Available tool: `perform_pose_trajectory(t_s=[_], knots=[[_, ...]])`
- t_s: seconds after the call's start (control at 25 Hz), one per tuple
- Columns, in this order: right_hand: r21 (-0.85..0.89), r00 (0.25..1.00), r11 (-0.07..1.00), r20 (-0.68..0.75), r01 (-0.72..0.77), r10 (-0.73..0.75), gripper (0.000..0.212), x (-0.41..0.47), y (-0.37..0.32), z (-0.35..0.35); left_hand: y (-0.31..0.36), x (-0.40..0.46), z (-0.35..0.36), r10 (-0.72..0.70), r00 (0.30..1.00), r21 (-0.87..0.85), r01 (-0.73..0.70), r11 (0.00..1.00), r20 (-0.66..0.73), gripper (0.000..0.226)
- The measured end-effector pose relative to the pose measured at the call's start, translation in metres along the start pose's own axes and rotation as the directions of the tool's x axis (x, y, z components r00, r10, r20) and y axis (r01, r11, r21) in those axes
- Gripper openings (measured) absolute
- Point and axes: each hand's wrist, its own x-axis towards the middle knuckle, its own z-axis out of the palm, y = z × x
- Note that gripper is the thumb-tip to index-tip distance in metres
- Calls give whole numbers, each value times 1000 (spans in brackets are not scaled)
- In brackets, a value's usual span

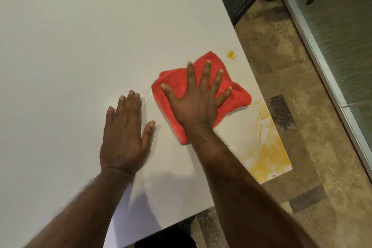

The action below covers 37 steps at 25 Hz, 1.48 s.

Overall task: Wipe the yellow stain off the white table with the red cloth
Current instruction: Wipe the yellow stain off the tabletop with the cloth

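Soft, light red cloth [201,90] bunches easily; right hand [198,102] presses it flat-palmed, left hand [124,133] lies released on the tabletop [80,36].

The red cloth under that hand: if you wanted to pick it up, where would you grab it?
Probably at the bunched far corner of the red cloth, coming from above. The right hand presses its middle flat on the white table, so only the raised folds at the edges offer something to pinch.
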Motion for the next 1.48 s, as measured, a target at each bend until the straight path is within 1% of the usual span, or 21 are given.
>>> perform_pose_trajectory(t_s=[0.12,0.2,0.48,0.68,0.84,0.96,1.2,1.36,1.48], knots=[[19,992,992,-20,-124,125,100,22,-15,4,2,0,0,-6,1000,9,6,1000,-4,65],[24,983,983,-29,-180,181,101,39,-18,4,2,0,0,-16,1000,18,16,1000,-3,66],[8,969,971,-64,-239,239,98,95,6,-3,2,0,-1,-16,1000,23,16,1000,2,65],[1,964,966,-73,-257,257,97,110,22,-7,4,0,-3,-21,1000,16,21,1000,7,67],[11,930,935,-106,-354,353,94,118,42,-12,3,0,-1,-22,1000,3,22,1000,0,67],[11,906,915,-135,-403,401,86,112,59,-15,3,-1,-1,-16,1000,14,16,1000,-6,67],[2,895,905,-148,-425,421,75,76,85,-20,4,-1,-1,-16,1000,2,16,1000,-24,66],[10,895,908,-164,-418,414,73,44,102,-23,3,-1,0,-18,999,3,18,1000,-34,67],[-19,899,911,-171,-413,404,76,12,113,-22,4,-1,0,-16,999,13,16,1000,-40,67]])
